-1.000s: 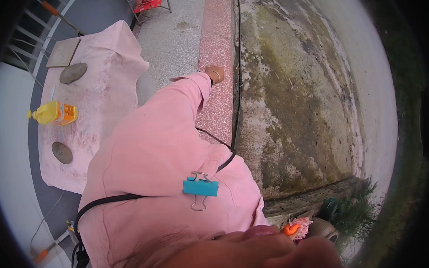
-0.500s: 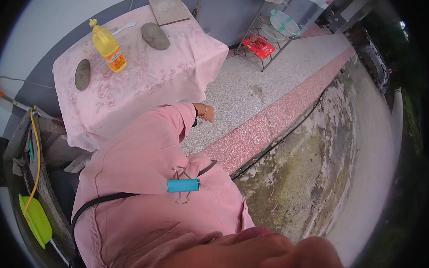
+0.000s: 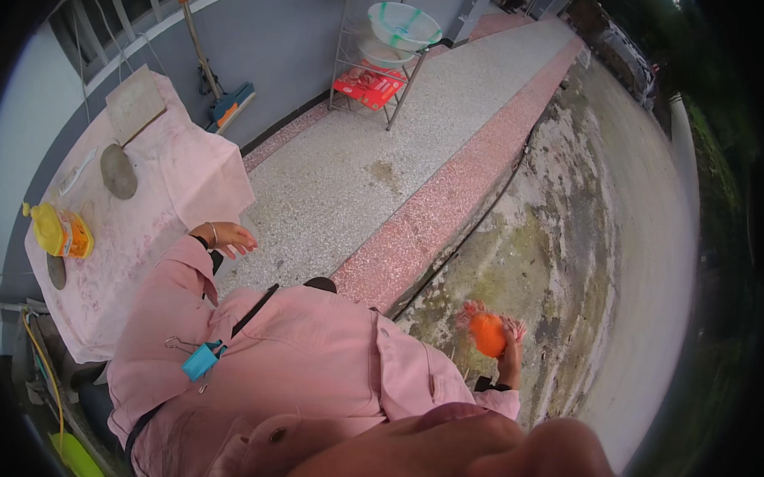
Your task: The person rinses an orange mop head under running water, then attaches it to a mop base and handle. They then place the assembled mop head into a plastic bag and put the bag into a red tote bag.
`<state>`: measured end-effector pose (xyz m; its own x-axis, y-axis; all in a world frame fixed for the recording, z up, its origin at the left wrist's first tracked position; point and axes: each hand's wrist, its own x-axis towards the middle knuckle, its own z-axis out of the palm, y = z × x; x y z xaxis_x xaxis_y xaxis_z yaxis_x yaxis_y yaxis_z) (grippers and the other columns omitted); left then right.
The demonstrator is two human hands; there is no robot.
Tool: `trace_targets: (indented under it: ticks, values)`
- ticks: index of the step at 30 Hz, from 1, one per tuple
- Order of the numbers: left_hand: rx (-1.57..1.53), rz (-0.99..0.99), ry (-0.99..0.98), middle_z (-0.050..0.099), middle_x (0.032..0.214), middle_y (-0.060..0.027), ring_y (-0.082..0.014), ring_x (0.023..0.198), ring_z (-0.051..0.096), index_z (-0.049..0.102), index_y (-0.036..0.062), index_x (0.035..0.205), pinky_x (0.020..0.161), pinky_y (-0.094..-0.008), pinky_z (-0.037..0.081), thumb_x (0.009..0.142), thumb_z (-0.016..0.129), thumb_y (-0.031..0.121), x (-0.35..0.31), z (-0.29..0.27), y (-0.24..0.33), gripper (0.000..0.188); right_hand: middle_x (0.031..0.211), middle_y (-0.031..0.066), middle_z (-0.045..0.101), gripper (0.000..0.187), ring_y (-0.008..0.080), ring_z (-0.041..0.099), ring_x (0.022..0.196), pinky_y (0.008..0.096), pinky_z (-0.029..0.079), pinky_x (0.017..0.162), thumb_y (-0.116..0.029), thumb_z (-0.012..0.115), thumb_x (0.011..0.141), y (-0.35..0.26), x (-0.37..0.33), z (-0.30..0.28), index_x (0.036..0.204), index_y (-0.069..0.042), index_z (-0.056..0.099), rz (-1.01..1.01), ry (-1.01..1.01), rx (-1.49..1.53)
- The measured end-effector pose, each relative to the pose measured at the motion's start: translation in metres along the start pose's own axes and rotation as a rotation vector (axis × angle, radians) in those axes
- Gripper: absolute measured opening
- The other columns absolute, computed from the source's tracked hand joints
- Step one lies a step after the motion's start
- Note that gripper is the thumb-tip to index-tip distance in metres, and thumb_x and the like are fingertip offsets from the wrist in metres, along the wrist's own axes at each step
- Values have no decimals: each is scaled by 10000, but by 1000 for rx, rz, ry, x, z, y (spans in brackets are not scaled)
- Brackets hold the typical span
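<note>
Head view: at the lower right of the frame, my right hand [image 3: 510, 353] grips an orange bundle [image 3: 488, 334] with a shaggy pink fringe, its fingers wrapped round the near side of it, above the stained ground [image 3: 568, 274]. What exactly the bundle is, I cannot tell. Left of centre, my left hand [image 3: 229, 235] hangs in the air with its fingers loosely spread, near the corner of the surface [image 3: 150, 223], which is covered by a pink cloth.

On that surface, at the left of the frame, a yellow bottle [image 3: 59, 231] partly hides a small stone [image 3: 56, 272]. Farther up lie a larger grey stone [image 3: 119, 172], a slim white tool [image 3: 77, 171] and a square board [image 3: 135, 104], the board just beside the larger stone. At upper centre, a metal rack [image 3: 401, 96] carries basins [image 3: 404, 26] above a red box [image 3: 370, 86]. A blue clip [image 3: 203, 361] sits on my pink jacket [image 3: 318, 342].
</note>
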<state>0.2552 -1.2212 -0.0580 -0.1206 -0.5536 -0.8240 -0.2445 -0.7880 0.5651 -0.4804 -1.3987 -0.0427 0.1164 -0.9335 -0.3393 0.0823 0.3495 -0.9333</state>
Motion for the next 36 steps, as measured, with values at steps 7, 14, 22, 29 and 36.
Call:
trace_targets:
  ticks: [7,14,22,29,36]
  values:
    - [-131,-39,-66,560,1208,-82,-221,1076,552,543,75,1237,909,-413,476,862,635,304,106,-52,107,449,1234,115,573,467,253,570,1113,411,459,929,-252,568,910,-179,181,-31,1304,-36,444,-500,7,432]
    - [-100,105,123,615,1045,9,-126,934,561,584,130,1187,786,-331,483,867,620,320,258,-161,316,374,1025,35,595,352,190,573,901,367,466,717,-292,535,922,-26,321,-8,1212,-93,514,488,458,-259]
    - [140,346,51,630,1054,15,-101,925,569,618,124,1140,789,-293,470,887,597,337,400,-220,590,331,862,0,542,327,145,532,773,309,438,655,-313,587,889,-2,476,0,1156,-127,551,739,361,-507]
    - [377,421,55,633,1024,31,-91,920,561,621,117,1116,786,-282,459,883,593,349,508,-239,826,330,720,-30,496,305,106,496,662,259,413,602,-331,632,860,-106,717,-9,1106,-157,584,606,304,-532]
    - [165,465,117,648,1027,3,-91,917,579,614,95,1120,786,-254,454,910,574,291,598,-318,967,289,656,-60,483,270,62,481,604,236,419,588,-355,646,868,-386,1093,87,1040,-156,588,7,114,320]
